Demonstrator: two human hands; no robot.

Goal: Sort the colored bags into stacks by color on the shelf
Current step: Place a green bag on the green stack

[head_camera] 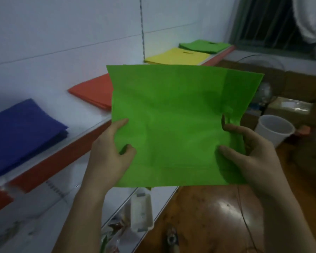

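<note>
Green bag [171,125]: held flat in mid-air at centre, beside the shelf [86,114] at 9 o'clock.
Left hand [107,157]: pinches the bag's 8 o'clock edge, thumb on top.
Right hand [248,156]: pinches its 4 o'clock edge.
Shelf stacks: blue stack [22,132] at 9 o'clock, orange-red stack [93,92] at 10, yellow stack [179,56] and green stack [204,45] toward 1.
</note>
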